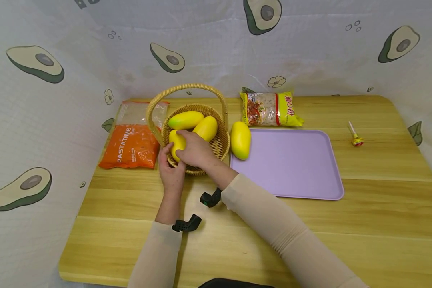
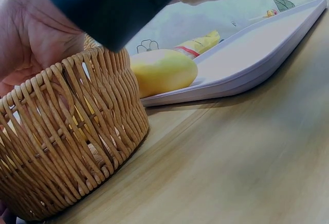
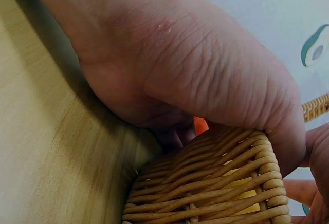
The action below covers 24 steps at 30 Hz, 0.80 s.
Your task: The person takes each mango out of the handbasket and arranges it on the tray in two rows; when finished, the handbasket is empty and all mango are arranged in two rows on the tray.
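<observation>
A round wicker basket (image 1: pixel 223 146) with a tall arched handle stands left of centre. Yellow mangoes lie inside, one (image 1: pixel 186 120) at the back and another (image 1: pixel 209 127) to its right. My right hand (image 1: pixel 196 151) reaches over the front rim and grips a third mango (image 1: pixel 175 144) between thumb and fingers. At the front left, my left hand (image 1: pixel 172 172) holds the basket's rim; in the right wrist view the left thumb (image 3: pixel 285 149) hooks over it, with fingers along the outside wall. Part of the gripped mango is hidden by the right hand.
Another mango (image 1: pixel 241 141) rests at the left edge of a lilac tray (image 1: pixel 288 164). Behind the tray lies a yellow-ended food packet (image 1: pixel 268 109). An orange pasta bag (image 1: pixel 133 146) is left of the basket. A lollipop (image 1: pixel 356 138) lies far right.
</observation>
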Motion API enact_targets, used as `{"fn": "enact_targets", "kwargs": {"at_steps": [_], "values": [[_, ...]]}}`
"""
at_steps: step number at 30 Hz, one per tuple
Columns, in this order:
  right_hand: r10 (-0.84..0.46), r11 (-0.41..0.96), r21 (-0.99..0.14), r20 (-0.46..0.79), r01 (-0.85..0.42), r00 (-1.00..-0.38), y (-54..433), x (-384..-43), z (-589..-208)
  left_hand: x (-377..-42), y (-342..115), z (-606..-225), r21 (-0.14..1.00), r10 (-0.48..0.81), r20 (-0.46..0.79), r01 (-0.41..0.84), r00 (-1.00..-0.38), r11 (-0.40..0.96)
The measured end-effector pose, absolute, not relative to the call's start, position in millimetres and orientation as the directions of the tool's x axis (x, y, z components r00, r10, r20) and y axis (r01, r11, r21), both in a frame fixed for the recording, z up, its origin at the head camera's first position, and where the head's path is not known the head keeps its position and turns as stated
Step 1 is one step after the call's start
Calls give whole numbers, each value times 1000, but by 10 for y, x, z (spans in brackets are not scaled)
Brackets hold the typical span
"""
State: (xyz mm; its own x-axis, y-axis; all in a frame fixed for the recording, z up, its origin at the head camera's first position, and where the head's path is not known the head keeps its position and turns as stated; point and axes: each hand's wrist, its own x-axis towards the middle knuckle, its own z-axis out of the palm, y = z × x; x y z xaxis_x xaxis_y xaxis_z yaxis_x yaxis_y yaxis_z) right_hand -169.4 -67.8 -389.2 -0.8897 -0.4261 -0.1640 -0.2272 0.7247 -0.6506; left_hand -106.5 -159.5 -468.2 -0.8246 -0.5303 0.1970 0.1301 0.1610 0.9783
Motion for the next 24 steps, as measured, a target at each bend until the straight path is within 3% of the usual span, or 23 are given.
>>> {"fn": "enact_targets", "kwargs": {"at_steps": [13, 24], "values": [[-434, 703, -670, -138, -239, -890, -639, -1673, -3836, -1050, -1593, -4670, 992, -523, 121, 81, -843, 99], [-440, 753, -584, -102, -304, -892, -594, -1635, -3726, -1043, -1600, -4657, 993, -517, 93, 44, -851, 107]]}}
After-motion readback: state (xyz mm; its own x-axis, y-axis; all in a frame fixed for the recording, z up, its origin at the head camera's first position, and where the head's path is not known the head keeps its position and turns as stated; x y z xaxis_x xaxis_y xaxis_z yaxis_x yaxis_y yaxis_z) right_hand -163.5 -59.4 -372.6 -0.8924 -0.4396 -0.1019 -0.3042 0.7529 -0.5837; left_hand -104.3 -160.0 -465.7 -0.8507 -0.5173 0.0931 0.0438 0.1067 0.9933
